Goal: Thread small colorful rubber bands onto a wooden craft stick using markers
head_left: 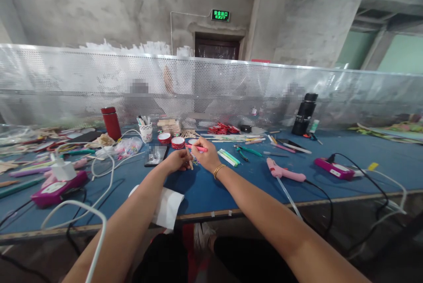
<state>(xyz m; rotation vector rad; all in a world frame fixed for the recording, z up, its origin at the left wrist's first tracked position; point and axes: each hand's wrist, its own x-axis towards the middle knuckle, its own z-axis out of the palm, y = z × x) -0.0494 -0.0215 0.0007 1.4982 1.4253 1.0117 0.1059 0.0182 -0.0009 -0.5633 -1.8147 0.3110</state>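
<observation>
Though slim, wooden stick (191, 163) between both hands (177, 160) (205, 156)

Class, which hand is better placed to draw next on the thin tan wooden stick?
Probably the right hand: it already holds the slim coral-red pen close to the stick, while the left hand is occupied holding that stick.

head view | from above | faces forward, down | blue table (205, 192) near | concrete wall (109, 5) beyond

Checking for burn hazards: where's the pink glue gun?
Head view, right side: the pink glue gun lies on the blue tabletop, between the green-handled pliers and the purple power strip at right.
</observation>
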